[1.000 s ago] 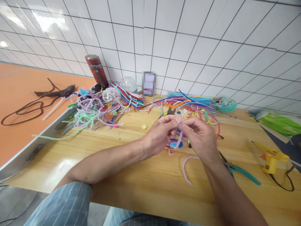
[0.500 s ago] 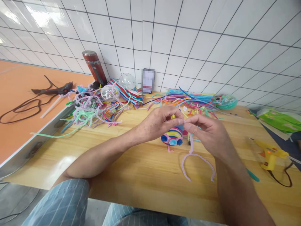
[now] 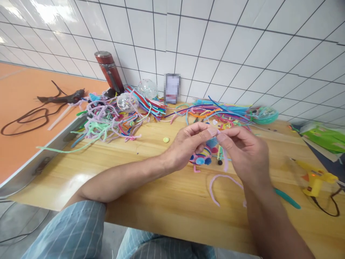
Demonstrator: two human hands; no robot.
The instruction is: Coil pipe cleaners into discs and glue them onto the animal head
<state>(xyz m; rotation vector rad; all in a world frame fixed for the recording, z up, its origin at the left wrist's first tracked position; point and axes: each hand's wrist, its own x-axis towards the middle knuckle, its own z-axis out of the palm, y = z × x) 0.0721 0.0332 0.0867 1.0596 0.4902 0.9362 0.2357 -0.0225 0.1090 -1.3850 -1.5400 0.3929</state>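
Both hands meet above the table, fingertips pinched on a light purple pipe cleaner (image 3: 225, 161) whose free end hangs down below my right hand (image 3: 242, 149). My left hand (image 3: 192, 142) pinches its upper part from the other side. Just beneath the hands sits a striped ball with blue discs (image 3: 201, 159), partly hidden by my left hand. A curved light purple pipe cleaner (image 3: 215, 183) lies on the table nearer to me, partly covered by my right wrist.
Tangled pipe cleaners (image 3: 101, 117) and a red flask (image 3: 110, 72) stand back left. More pipe cleaners (image 3: 223, 109) lie along the wall by a phone (image 3: 172, 88). A yellow glue gun (image 3: 315, 178) and teal-handled tool (image 3: 287, 198) are at right. A yellow button (image 3: 166, 140) lies left of the hands.
Both hands have shifted slightly right, still pinching the pipe cleaner. Its hanging end has lifted away from the curved piece. The yellow button now shows, and more of the teal handle is visible.
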